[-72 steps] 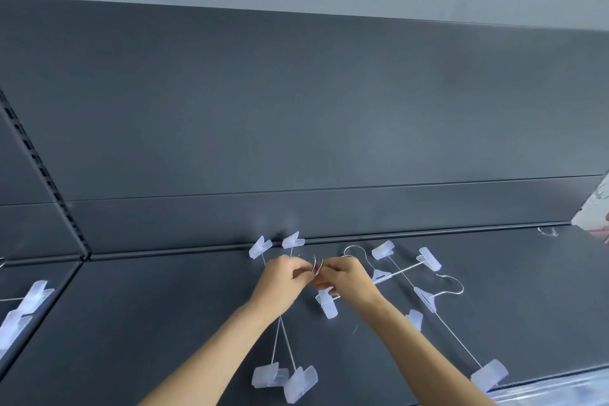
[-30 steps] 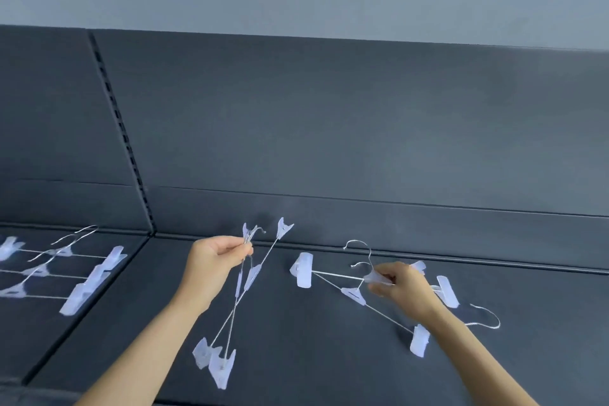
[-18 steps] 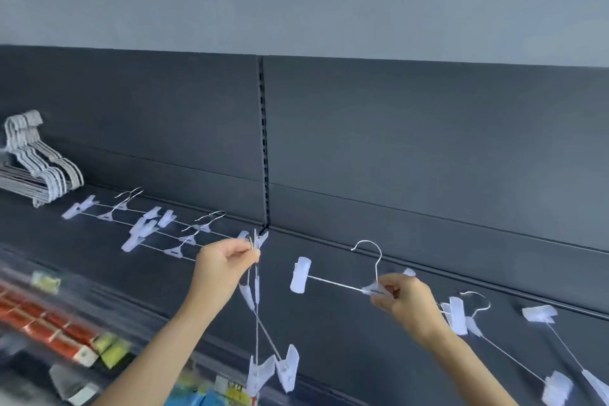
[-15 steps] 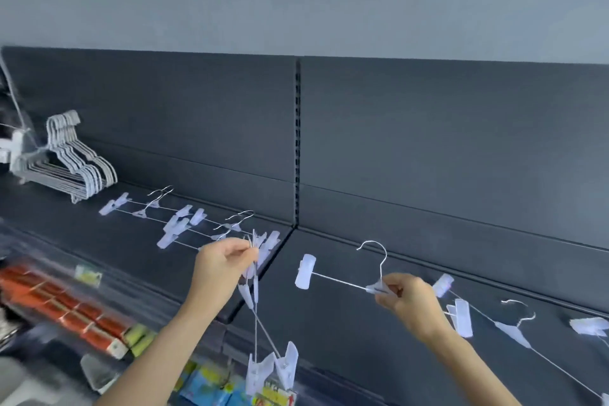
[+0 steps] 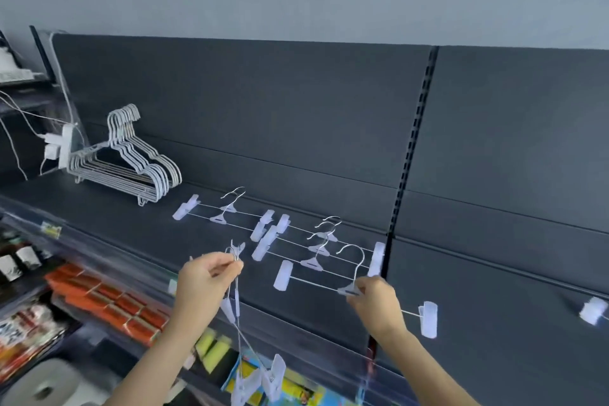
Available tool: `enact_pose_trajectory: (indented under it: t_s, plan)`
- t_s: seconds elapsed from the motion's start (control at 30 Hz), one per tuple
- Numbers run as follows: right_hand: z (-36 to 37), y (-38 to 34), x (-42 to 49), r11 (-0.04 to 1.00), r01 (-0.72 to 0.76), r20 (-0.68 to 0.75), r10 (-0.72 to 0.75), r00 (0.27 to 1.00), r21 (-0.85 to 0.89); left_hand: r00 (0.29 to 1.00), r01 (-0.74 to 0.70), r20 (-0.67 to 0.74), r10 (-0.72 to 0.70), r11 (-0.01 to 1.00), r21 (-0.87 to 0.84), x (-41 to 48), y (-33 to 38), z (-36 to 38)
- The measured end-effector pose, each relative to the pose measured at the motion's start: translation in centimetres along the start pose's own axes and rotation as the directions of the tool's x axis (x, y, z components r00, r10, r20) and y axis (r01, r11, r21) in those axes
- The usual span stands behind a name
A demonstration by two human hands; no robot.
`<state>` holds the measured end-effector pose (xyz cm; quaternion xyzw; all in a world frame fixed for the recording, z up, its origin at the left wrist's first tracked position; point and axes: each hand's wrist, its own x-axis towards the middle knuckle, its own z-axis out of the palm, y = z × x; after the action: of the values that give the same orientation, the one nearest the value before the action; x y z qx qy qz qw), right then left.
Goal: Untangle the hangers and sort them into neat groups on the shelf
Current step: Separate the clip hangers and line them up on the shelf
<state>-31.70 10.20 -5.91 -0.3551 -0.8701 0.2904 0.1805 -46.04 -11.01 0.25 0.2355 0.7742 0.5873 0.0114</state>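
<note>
My left hand (image 5: 207,283) pinches the hooks of two white clip hangers (image 5: 237,313) that dangle down past the front edge of the dark shelf (image 5: 115,227). My right hand (image 5: 375,303) grips the neck of a single clip hanger (image 5: 313,283) held level just above the shelf, its hook pointing up. Behind it, several clip hangers (image 5: 296,237) lie in neat parallel rows on the shelf. A stack of white wire hangers (image 5: 131,168) leans at the back left.
A slotted upright (image 5: 412,148) divides the back panel. One loose clip (image 5: 593,311) lies on the shelf at far right. A white power strip with cables (image 5: 59,148) sits at far left. Lower shelves hold packaged goods (image 5: 108,303).
My view has swung left along the shelf. Both hands carried their hangers leftwards, and the right hand's hanger now hovers in front of the laid-out rows.
</note>
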Motion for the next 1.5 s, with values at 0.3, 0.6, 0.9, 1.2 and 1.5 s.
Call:
enact_pose_trajectory:
  t_s: [0.3, 0.6, 0.9, 1.2, 1.5]
  plan:
    - [7.1, -3.4, 4.2, 0.992, -0.003, 0.038, 0.008, 0.999, -0.127, 1.0, 0.009, -0.019, -0.01, 1.0, -0.013, 7.5, -3.4, -1.9]
    - [5.7, -9.9, 7.3, 0.988, 0.128, -0.075, -0.135, 0.988, -0.086, 0.998, -0.043, 0.042, 0.04, 0.997, 0.071, 15.7, -4.9, -2.9]
    - [14.5, -23.6, 11.9, 0.982, 0.126, 0.379, -0.064, 0.923, -0.141, 0.979, -0.102, 0.178, 0.096, 0.994, 0.026, 23.0, -7.7, -4.6]
    - [20.8, -24.4, 13.1, 0.946, 0.059, 0.31, 0.045, 0.95, -0.319, 0.929, -0.072, 0.365, 0.066, 0.997, 0.001, 27.1, -13.0, -5.7]
    - [21.0, -22.8, 15.1, 0.89, 0.095, 0.3, 0.049, 0.953, -0.447, 0.672, -0.706, 0.675, 0.305, 0.541, 0.458, 28.9, -21.3, -11.1]
